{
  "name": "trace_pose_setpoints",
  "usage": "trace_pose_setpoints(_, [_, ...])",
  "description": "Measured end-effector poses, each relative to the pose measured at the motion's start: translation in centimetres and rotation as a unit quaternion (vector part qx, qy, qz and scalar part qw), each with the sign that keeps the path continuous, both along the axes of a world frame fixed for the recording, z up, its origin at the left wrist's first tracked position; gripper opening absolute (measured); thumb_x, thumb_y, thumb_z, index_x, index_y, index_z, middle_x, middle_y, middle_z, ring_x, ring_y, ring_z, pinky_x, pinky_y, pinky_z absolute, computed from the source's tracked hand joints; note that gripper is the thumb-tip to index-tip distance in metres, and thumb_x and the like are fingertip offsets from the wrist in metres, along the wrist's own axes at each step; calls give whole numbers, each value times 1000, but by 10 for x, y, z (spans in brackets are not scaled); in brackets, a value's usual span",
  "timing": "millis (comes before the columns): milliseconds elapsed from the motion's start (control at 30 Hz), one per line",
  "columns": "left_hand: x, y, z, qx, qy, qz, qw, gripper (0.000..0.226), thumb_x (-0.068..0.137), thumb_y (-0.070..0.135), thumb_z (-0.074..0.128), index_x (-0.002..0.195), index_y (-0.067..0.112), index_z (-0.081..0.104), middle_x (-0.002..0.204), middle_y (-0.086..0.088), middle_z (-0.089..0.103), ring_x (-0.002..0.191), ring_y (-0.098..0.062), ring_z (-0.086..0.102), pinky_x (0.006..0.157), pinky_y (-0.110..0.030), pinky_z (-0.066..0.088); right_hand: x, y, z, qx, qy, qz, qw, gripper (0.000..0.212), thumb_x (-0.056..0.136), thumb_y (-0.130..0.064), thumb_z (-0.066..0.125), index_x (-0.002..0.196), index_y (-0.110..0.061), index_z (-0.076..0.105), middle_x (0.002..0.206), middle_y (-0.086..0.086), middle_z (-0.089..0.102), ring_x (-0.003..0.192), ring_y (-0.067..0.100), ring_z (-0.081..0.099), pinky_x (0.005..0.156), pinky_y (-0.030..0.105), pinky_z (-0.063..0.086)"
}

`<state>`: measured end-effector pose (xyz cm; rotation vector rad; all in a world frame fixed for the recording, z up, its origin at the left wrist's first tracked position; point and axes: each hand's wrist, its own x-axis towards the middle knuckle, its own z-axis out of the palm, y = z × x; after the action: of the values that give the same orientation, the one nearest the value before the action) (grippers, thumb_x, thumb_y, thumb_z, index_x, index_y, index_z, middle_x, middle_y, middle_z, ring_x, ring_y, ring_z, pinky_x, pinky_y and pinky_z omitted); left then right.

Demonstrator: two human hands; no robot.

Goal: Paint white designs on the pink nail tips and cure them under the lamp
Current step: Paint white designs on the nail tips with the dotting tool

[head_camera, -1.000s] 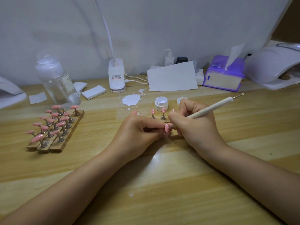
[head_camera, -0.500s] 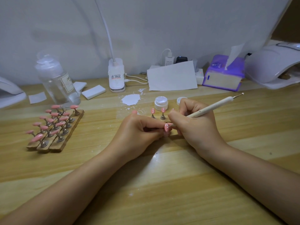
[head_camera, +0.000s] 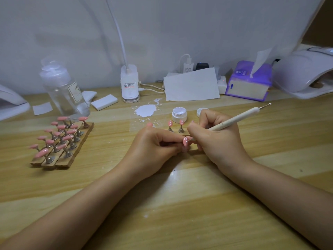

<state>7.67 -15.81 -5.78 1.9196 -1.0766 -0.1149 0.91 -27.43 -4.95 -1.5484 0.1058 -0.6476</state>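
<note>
Two hands meet at the middle of the wooden tabletop (head_camera: 180, 204). Left hand (head_camera: 153, 150) pinches a pink nail tip (head_camera: 185, 141) between thumb and fingers. Right hand (head_camera: 219, 139) grips a white dotting pen (head_camera: 234, 120), its fine point touching the tip; white dots show on the pink. Just behind the hands, two dotted tips on small stands (head_camera: 175, 126), near an open jar of white gel (head_camera: 179, 114). Left: wooden strips (head_camera: 62, 159) carrying rows of plain pink tips. Far right edge: white curing lamp (head_camera: 302, 73), well apart from the hands
</note>
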Motion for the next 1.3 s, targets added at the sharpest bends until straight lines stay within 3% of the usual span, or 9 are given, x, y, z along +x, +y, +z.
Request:
trace_pose_setpoints(567, [-1,0,1,3,-1,4,1000,30,77,14,69,75,44,66,83,32,63,79,18,57,91,7,-4,-1,1,1,3,-1,1,1000,44,78,16,50,50,-11,31,29,-12,29,24,0,39,33,7,29])
trace_pose_setpoints(733, [-1,0,1,-1,10,2,1000,27,77,14,69,77,41,68,83,30,65,78,18,57,101,-7,-1,0,1,0,11,-2,0,1000,45,78,16,50,50,-12,30,30,-13,29,24,0,39,33,6,29])
trace_pose_setpoints(867, [-1,0,1,-1,-2,4,1000,30,77,15,70,75,44,67,82,33,63,77,18,57,93,4,-3,-1,1,0,1,-2,0,1000,44,78,16,51,49,-11,31,29,-12,30,25,0,40,33,7,29])
trace_pose_setpoints(967, [0,0,0,-1,9,3,1000,28,77,14,69,76,42,68,79,32,65,75,17,57,97,-1,-4,-1,1,0,3,-3,-1,1000,44,78,17,50,50,-11,31,30,-12,28,25,-1,40,33,6,29])
trace_pose_setpoints(1133, [-1,0,0,0,2,1,1000,27,77,14,69,77,42,68,81,29,66,74,17,57,91,7,-4,0,0,0,0,-2,3,1000,43,78,16,51,50,-11,32,29,-11,32,25,-1,41,34,7,30])
trace_pose_setpoints(1300, [0,0,0,6,6,1,1000,24,77,15,69,77,38,70,79,33,64,73,17,57,93,4,-4,0,0,0,11,-1,8,1000,43,78,16,51,50,-10,32,32,-9,32,26,-1,41,34,6,30])
